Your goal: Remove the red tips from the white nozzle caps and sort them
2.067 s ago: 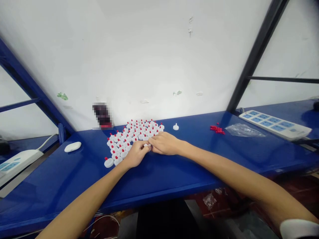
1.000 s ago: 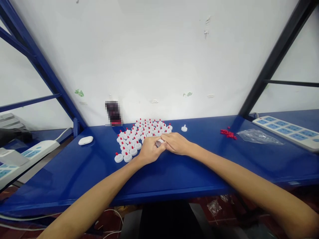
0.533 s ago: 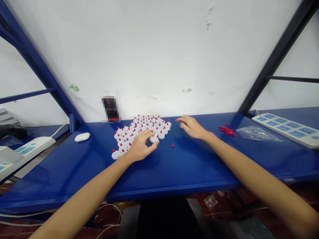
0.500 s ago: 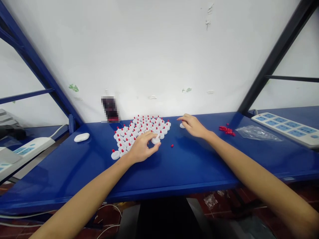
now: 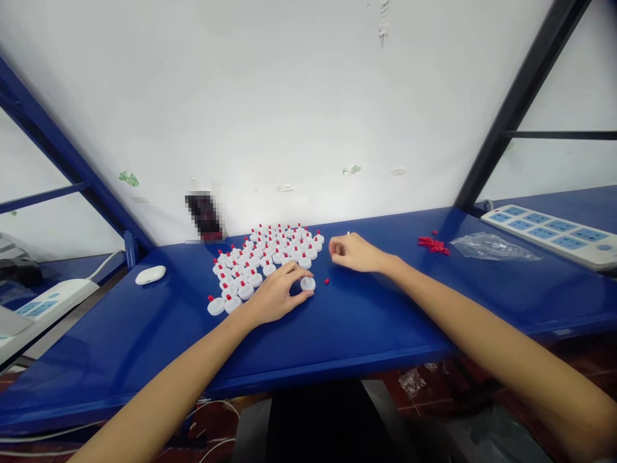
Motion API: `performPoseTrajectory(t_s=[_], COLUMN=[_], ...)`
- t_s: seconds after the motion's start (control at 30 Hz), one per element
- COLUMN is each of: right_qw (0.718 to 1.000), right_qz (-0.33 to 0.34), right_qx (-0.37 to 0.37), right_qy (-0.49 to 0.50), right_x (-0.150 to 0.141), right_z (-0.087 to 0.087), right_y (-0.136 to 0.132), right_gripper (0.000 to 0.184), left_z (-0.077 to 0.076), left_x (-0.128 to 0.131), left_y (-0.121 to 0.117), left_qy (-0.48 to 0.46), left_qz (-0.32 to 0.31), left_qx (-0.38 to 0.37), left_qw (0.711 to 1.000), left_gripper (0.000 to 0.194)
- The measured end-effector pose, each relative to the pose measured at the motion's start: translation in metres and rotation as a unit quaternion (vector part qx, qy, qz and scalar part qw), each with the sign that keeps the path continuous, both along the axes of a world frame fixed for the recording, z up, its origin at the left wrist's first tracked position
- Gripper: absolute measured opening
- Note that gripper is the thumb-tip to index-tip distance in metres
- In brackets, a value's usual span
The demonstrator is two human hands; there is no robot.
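My left hand [image 5: 278, 292] holds a round white nozzle cap [image 5: 307, 283] between thumb and fingers, close to the blue tabletop. No red tip shows on this cap. A single small red tip [image 5: 326, 281] lies just right of it. My right hand [image 5: 354, 253] hovers beyond that tip with its fingers curled together; what they hold, if anything, is hidden. Behind its knuckles a small bit of a white piece [image 5: 348, 233] peeks out. Left of my hands stand many white caps with red tips [image 5: 254, 278], packed close together.
Loose red tips [image 5: 434, 245] form a small pile at the right, beside a clear plastic bag [image 5: 494, 247]. A long power strip [image 5: 554, 235] lies farther right. A white oval case [image 5: 150, 275] sits at the left, and a blurred dark object [image 5: 205, 215] leans on the wall.
My left hand has lowered the white cap and turned it toward the lone red tip. My right hand has come nearer and left, its extended index finger now curled in. The view has shifted slightly.
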State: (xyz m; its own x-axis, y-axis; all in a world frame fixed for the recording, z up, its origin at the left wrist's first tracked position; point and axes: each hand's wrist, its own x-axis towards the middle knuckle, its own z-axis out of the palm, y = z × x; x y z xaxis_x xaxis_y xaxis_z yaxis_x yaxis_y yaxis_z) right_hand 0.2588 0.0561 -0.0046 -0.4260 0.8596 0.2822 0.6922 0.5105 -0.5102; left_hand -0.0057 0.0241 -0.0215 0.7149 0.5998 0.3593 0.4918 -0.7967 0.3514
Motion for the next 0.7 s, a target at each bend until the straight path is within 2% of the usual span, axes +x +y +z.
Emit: performPoseTrajectory(t_s=[0.13,0.23,0.37,0.5,0.7], right_qw=[0.985,0.979,0.987,0.990,0.986], right_qz=[0.100,0.098,0.066,0.089,0.115], right_qx=[-0.142,-0.174,-0.137,-0.073,-0.065], right_qy=[0.007,0.034,0.058,0.079,0.101], right_x=[-0.011,-0.011,-0.014,-0.022,-0.034], right_z=[0.005,0.006,0.002,-0.002,-0.007], right_y=[-0.007,-0.009,-0.008,-0.012,-0.017], right_gripper=[0.017,0.026,0.030,0.028,0.030], left_z=[-0.003,-0.003,-0.003,-0.002,0.002], left_x=[0.001,0.002,0.002,0.003,0.001], left_y=[0.002,0.003,0.002,0.001,-0.002], left_qy=[0.008,0.004,-0.007,-0.027,-0.027], left_qz=[0.009,0.018,0.023,0.034,0.013], left_qx=[-0.011,-0.032,-0.054,-0.049,-0.033], left_qw=[1.000,0.999,0.998,0.998,0.999], left_gripper=[0.034,0.041,0.046,0.046,0.052])
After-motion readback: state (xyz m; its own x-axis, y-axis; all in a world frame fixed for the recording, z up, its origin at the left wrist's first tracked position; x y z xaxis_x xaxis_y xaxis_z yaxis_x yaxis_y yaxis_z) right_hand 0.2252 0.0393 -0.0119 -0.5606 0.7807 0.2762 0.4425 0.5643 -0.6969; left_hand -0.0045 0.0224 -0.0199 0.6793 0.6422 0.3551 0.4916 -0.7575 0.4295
